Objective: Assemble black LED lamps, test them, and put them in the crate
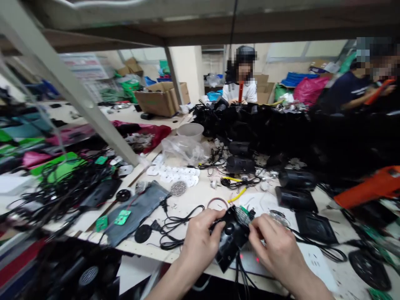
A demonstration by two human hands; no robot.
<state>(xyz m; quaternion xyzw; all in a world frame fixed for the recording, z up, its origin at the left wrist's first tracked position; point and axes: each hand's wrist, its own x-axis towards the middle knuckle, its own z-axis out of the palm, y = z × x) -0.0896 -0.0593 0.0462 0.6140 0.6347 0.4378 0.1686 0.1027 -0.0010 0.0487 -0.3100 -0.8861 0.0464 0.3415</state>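
So a black plastic housing (229, 239) is being held up over the front edge of the workbench (156, 255), tilted, with a bunch of black cords (239, 275) dangled below it. Its left side is gripped by the left hand (200, 235), thumb and index finger clamped on it. At its right edge, the fingertips of the right hand (275, 243) are bunched together next to a silver mesh disc (242, 216); whether anything's pinched there can't be told, too blurry. Bits of a green circuit board (245, 210) can be made out just behind that disc.

Left of the housing, a coiled power cord (171, 233) has been left lying, and further left two green boards are laid on a grey pouch (137, 212). Right of the housing, a white power strip (315, 260) is placed, with black cylinders (296, 196) lined up behind it. Well beyond the housing, a co-worker in white (240, 89) can be seen.
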